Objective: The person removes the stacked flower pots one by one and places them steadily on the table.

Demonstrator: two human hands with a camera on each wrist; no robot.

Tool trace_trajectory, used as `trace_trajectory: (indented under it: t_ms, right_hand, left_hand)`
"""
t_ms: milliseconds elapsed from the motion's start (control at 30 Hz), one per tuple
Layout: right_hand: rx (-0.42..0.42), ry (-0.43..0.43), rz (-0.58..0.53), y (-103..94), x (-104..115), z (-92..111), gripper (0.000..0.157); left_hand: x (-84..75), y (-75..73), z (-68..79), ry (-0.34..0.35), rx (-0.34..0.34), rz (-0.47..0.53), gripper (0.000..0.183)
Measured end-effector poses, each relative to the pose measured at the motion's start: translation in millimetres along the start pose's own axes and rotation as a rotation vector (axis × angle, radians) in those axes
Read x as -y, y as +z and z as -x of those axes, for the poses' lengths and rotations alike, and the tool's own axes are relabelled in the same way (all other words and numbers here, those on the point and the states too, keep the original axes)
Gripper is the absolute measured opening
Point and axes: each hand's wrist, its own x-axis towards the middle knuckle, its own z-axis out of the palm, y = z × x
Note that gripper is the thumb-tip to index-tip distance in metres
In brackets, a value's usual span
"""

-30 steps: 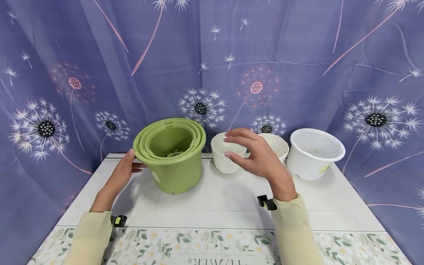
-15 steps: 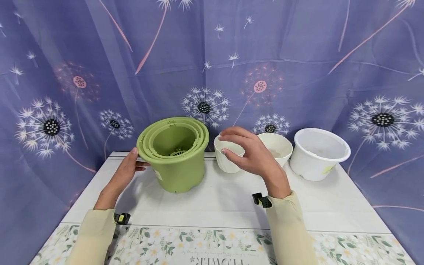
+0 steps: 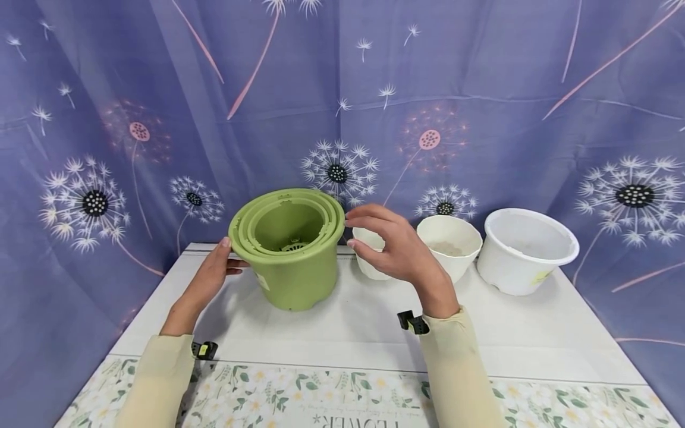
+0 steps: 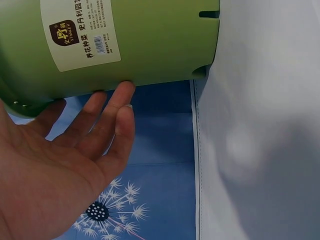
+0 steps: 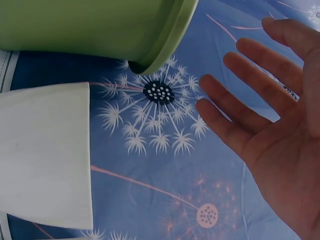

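Observation:
A nest of green plastic flower pots [image 3: 307, 282], one inside another, stands upright on the left half of the table. My left hand [image 3: 210, 274] touches the outer pot's left side, fingers against the wall under the rim and thumb at the rim. In the left wrist view those fingers [image 4: 116, 102] lie loosely extended below the pot's label [image 4: 82, 32]. My right hand [image 3: 396, 246] hovers off the stack's right side, fingers spread and holding nothing. The right wrist view has a gap between its fingertips [image 5: 207, 82] and the green rim [image 5: 172, 37].
Behind my right hand a small white pot [image 3: 369, 270] is partly hidden. Right of it stand a cream pot [image 3: 455, 261] and a larger white pot [image 3: 508, 276]. A purple dandelion curtain [image 3: 267, 142] hangs behind the white tabletop [image 3: 353, 327].
My right hand has moved left, from in front of the small white pot to near the green rim. The view has turned slightly left. My left hand keeps its place at the green pots.

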Motion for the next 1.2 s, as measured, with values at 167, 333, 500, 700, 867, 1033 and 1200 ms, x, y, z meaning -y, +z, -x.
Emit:
trace_trajectory:
  t_ms: [167, 333, 500, 700, 867, 1033, 1200]
  right_hand:
    - [-0.007, -0.023, 0.008, 7.7, -0.7, -5.4, 0.026]
    - [-0.01, -0.011, 0.037, 16.4, -2.5, -9.5, 0.025]
    - [0.029, 0.028, 0.057, 24.7, -1.5, -13.0, 0.026]
    - [0.066, 0.053, 0.073, 33.7, -1.2, -17.0, 0.026]
    - [0.077, 0.031, 0.088, 42.0, -1.1, -21.3, 0.025]
    - [0.101, 0.041, 0.121, 51.4, -2.2, -24.4, 0.026]
    - [0.104, 0.05, 0.158, 59.3, -2.4, -26.3, 0.026]
  left_hand:
    - [-0.7, 0.1, -1.0, -0.004, 0.0, 0.01, 0.068]
    - [-0.2, 0.8, -1.4, -0.004, 0.008, 0.013, 0.067]
    - [0.3, 0.5, -1.8, 0.004, 0.001, 0.004, 0.067]
    - [1.6, -0.3, -1.6, 0.0, -0.002, 0.005, 0.068]
    - [0.8, -0.4, -1.4, -0.009, 0.0, 0.018, 0.07]
    - [-0.7, 1.6, -1.0, -0.01, -0.006, 0.019, 0.068]
    - [-2.6, 0.7, 0.3, -0.002, -0.012, 0.009, 0.067]
